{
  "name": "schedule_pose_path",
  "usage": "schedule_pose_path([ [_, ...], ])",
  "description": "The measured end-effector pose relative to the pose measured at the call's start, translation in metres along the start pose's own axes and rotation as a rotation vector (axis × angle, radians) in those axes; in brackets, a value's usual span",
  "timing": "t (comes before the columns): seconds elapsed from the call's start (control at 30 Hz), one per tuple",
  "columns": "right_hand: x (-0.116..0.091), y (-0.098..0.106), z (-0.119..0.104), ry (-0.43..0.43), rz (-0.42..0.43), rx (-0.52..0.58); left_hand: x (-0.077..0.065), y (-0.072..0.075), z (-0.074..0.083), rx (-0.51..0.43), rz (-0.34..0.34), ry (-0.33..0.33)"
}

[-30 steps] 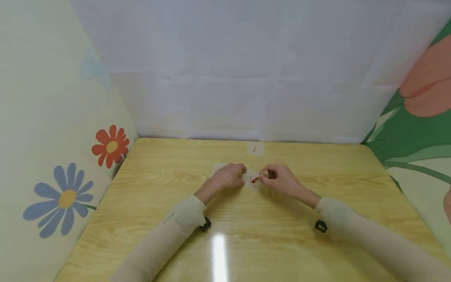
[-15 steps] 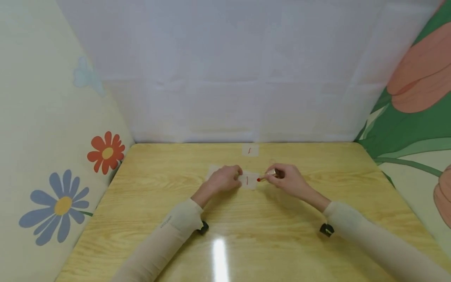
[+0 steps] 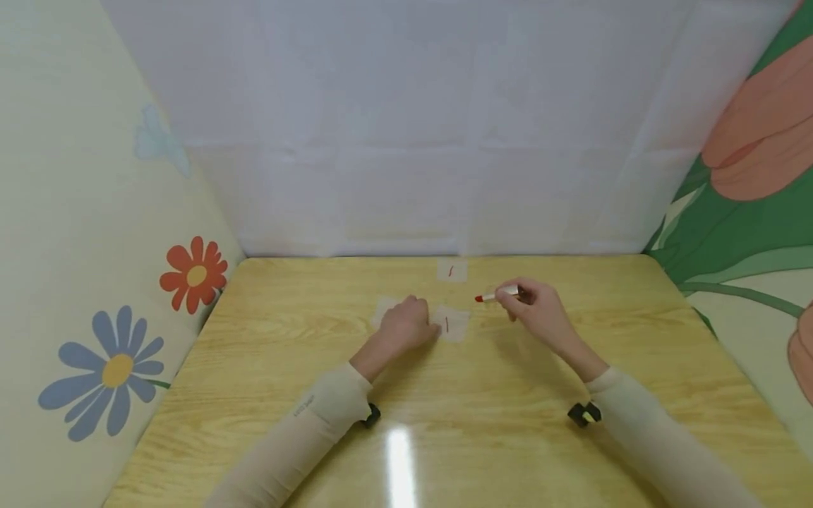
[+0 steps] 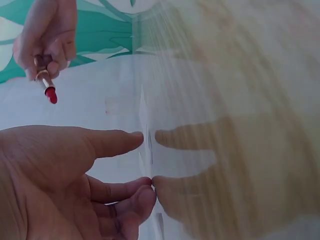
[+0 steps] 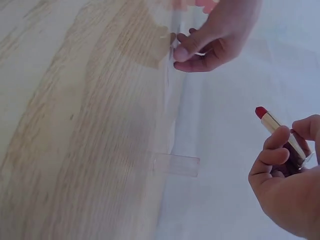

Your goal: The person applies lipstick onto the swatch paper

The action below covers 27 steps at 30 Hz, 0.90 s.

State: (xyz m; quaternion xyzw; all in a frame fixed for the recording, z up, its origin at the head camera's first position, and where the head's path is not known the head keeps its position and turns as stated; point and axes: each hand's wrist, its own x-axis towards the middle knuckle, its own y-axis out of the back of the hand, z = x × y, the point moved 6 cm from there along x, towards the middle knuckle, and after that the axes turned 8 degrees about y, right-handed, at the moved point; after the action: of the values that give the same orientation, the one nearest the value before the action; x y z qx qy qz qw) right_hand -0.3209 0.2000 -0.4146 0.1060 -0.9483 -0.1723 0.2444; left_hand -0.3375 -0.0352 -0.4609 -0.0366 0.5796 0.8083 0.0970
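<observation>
A red lipstick in a gold tube is pinched between the thumb and fingers of my right hand, raised over the table on the right. Its bare red tip points left, away from the paper. My left hand rests at a white paper slip, thumb and fingertips touching it; the hand covers part of it. One short red stroke shows on this slip. More white paper appears left of the hand; I cannot tell whether it is the same piece.
A second pale slip with a red stroke lies near the far edge of the wooden table. A white sheet hangs behind the table, and flower-painted walls flank it. Glare shows at the front.
My right hand has lifted the lipstick from the near slip and moved up and right. The left hand stays at the paper. The red stroke is now uncovered.
</observation>
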Motion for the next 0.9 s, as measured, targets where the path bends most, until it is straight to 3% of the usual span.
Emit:
schedule_pose_path([
  [0.1,0.0,0.004,0.002,-0.018,0.026,0.049,-0.002,0.001,0.003,0.09,0.02,0.016],
  [0.2,-0.001,0.005,0.004,-0.029,0.039,0.084,-0.003,0.003,0.006,0.121,0.031,0.004],
  [0.43,-0.006,0.006,-0.02,-0.082,0.041,0.116,-0.003,0.003,0.006,0.093,0.037,-0.045],
  [0.9,-0.006,0.011,-0.018,-0.089,0.055,0.141,0.002,0.003,0.006,0.057,0.031,-0.062],
])
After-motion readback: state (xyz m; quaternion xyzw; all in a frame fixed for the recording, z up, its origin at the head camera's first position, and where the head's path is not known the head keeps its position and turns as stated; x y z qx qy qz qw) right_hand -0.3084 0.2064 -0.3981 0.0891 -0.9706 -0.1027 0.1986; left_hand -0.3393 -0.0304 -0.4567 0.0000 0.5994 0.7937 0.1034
